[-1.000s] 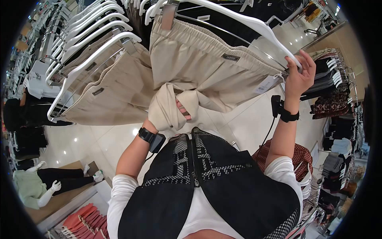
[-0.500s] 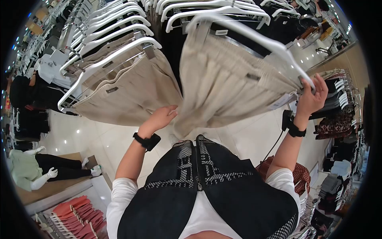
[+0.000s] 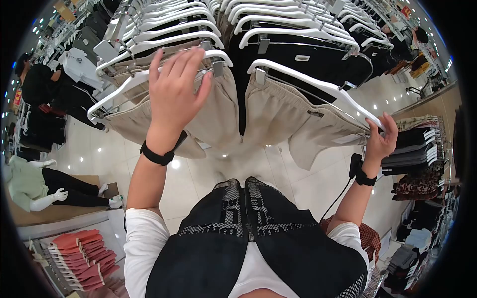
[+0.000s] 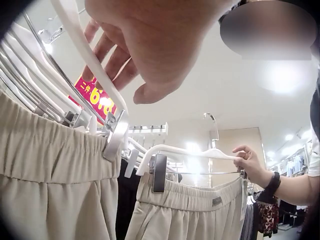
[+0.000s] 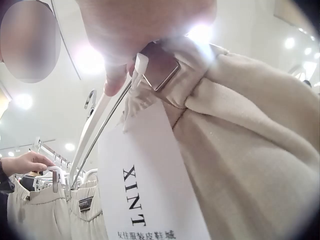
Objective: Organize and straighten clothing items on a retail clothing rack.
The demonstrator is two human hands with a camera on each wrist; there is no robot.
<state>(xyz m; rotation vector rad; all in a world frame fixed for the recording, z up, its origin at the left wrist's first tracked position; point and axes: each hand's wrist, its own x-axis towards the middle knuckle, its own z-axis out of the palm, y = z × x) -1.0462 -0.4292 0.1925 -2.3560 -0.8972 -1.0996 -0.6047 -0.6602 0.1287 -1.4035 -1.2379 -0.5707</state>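
My right hand [image 3: 381, 139] pinches the end of a white clip hanger [image 3: 318, 82] that carries beige elastic-waist shorts [image 3: 278, 107]. A white paper tag [image 5: 145, 175] dangles from the waistband near that hand. One leg of these shorts flares outward. My left hand [image 3: 175, 92] is raised over another white hanger [image 3: 119, 94], fingers spread and nearly straight. In the left wrist view its fingers [image 4: 112, 57] lie behind that hanger's arm, with the thumb apart. Similar beige shorts [image 3: 213, 109] hang from it, partly hidden by my hand and forearm.
Rows of white hangers [image 3: 174, 25] with dark and beige garments fill the rack ahead. At lower left lies a mannequin [image 3: 30, 184] in view, above coral garments [image 3: 79, 248]. More clothing racks [image 3: 412, 149] stand at right. A person in black [image 3: 39, 84] is at far left.
My left hand has come out of the shorts' leg and risen leftward to the racked hanger. The held shorts have dropped lower in view, their leg now loose. My right hand keeps its grip.
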